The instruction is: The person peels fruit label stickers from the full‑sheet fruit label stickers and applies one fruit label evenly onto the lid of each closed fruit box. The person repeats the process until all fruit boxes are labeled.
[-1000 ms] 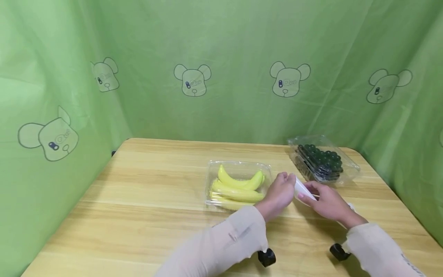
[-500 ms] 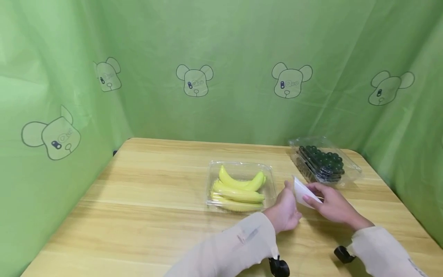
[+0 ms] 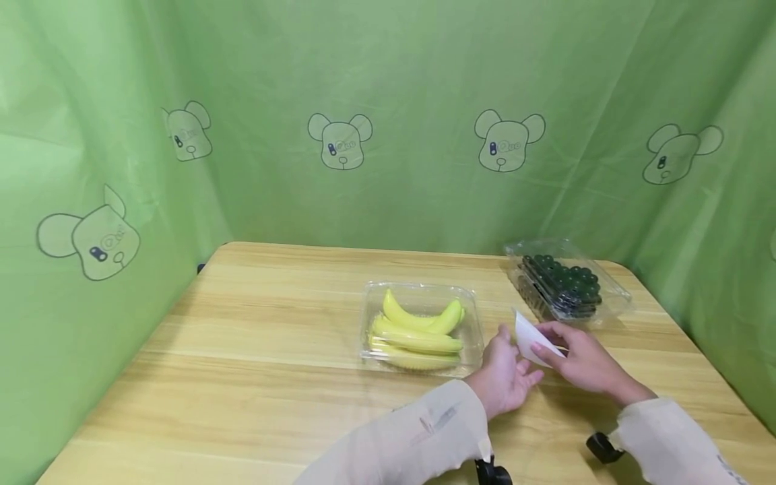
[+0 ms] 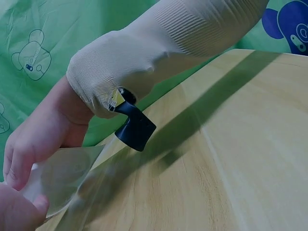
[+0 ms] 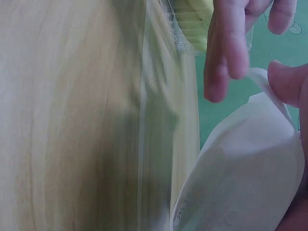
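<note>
In the head view my right hand (image 3: 585, 357) pinches a curved white sheet (image 3: 533, 340), thin like paper, between thumb and fingers. Small print, too faint to read, shows along the sheet's edge in the right wrist view. Beside it my left hand (image 3: 506, 377) is turned palm up with its fingers extended, close to the sheet's lower left side; I cannot tell whether they touch it. Left of the left hand sits a clear plastic box (image 3: 371, 303) holding several yellow bananas (image 3: 418, 337). Behind the right hand stands another clear box (image 3: 615, 296) of dark green grapes (image 3: 564, 276).
Both boxes rest on a light wooden table (image 3: 254, 337). Green curtains (image 3: 418, 202) with bear-head drawings hang behind the table and on both sides. A black wrist camera (image 3: 603, 448) juts from the right sleeve, and another (image 3: 492, 471) from the left.
My left hand has let go of the sheet's upper edge, moved down and toward me, and turned with its fingers spreading. The right hand has shifted slightly right, still holding the sheet.
</note>
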### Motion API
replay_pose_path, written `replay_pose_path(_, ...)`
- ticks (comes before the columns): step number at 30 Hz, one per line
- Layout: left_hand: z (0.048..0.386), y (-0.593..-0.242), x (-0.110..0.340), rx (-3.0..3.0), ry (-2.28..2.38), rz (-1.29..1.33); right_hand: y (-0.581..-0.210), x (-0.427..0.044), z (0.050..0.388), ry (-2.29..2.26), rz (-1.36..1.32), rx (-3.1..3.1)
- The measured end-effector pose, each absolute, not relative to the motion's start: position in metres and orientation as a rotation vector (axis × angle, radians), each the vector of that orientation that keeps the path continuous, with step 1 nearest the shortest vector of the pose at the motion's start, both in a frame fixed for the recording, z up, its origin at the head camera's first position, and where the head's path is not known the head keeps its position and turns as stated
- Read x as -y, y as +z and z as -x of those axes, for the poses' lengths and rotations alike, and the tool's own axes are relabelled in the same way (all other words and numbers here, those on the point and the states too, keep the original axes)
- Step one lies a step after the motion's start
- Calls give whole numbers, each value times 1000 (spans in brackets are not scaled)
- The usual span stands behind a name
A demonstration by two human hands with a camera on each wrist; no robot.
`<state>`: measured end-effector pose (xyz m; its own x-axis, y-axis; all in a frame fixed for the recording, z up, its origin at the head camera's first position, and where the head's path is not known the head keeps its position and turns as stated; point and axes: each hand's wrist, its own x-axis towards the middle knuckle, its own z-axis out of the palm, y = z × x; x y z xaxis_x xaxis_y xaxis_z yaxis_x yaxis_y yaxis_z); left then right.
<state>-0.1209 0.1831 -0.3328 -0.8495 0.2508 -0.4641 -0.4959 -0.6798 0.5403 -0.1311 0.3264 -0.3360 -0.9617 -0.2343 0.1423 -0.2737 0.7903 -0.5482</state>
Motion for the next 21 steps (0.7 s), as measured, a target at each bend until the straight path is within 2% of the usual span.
replay_pose_path(11,119,-337,-184,-868,2488,380,-340,-324,130,896,-415,2915)
replay_pose_path(21,121,-339,-187,-837,2514,426,-341,-325,131,890,-413,2913)
